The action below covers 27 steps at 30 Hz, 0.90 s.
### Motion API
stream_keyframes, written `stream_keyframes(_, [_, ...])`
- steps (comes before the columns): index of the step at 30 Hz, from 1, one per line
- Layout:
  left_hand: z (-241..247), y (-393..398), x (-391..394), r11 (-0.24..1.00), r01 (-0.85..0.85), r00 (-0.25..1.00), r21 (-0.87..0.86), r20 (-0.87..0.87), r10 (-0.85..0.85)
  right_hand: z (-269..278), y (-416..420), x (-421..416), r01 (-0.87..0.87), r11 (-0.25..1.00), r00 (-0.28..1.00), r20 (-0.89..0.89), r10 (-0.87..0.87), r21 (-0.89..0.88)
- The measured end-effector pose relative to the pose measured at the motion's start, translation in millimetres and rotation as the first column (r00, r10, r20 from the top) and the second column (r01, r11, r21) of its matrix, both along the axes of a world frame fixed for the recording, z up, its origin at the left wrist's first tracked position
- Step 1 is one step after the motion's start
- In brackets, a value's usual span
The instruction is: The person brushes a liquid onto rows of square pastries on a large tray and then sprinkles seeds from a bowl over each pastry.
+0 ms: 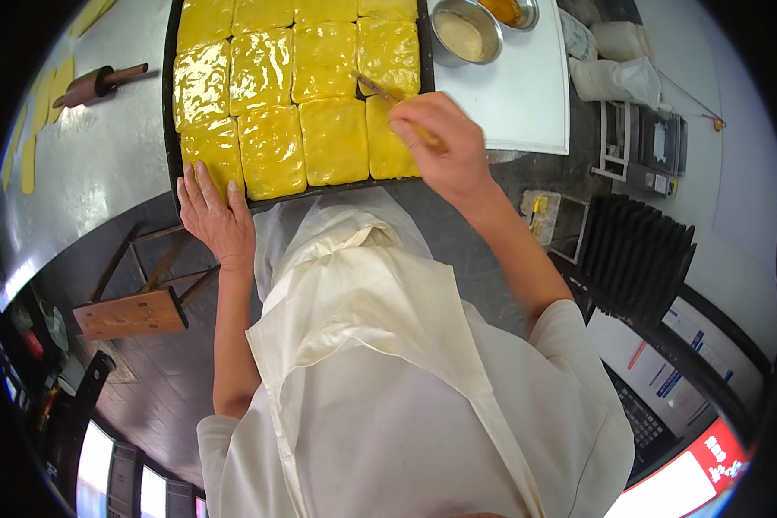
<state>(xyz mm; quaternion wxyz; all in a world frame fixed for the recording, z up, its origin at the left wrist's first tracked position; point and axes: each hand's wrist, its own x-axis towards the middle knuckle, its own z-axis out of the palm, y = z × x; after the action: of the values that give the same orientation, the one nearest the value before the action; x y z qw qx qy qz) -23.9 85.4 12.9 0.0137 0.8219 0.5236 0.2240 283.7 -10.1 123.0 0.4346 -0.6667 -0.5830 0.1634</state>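
A black baking tray [168,97] lies before me, filled with rows of square yellow dough pieces [326,61] that shine with a wet glaze. My right hand [443,139] grips a brush [377,88] by its handle over the tray's right side. The brush's tip reaches the dough near the corner where several squares meet. My left hand [217,210] rests at the tray's near left corner, fingers spread, the tips on or just over the edge of a dough square. Nothing shows in that hand.
A rolling pin [94,86] and dough strips [42,103] lie on the metal table [116,149] at left. At right, a metal pot of pale contents [465,33] and a bowl of orange liquid [510,10] stand on a white board [524,97]. A wooden stool [133,315] is below left; black trays [641,252] stand right.
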Motion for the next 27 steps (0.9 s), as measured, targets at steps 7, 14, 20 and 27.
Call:
stream_keyframes(7, [37.1, 10.6, 75.7, 0.885, 0.438, 0.899, -0.159, 0.109, -0.425, 8.3, -27.7, 26.9, 0.620, 0.784, 0.468, -0.819, -0.332, 0.036])
stream_keyframes(14, [5.0, 41.8, 214.2, 0.742, 0.663, 0.749, -0.097, 0.072, -0.659, -24.1, -100.2, 66.2, 0.737, 0.671, 0.129, -0.960, -0.248, -0.074])
stream_keyframes(20, [-23.4, 60.2, 280.6, 0.783, 0.622, 0.783, -0.011, -0.012, -0.622, -35.5, -126.4, 101.9, 0.757, 0.644, 0.016, -0.982, -0.190, -0.112])
stream_keyframes(27, [-20.3, 52.6, 295.1, 0.808, 0.585, 0.801, -0.068, -0.105, -0.589, -33.7, -114.5, 139.0, 0.719, 0.683, -0.023, -0.986, -0.164, -0.130])
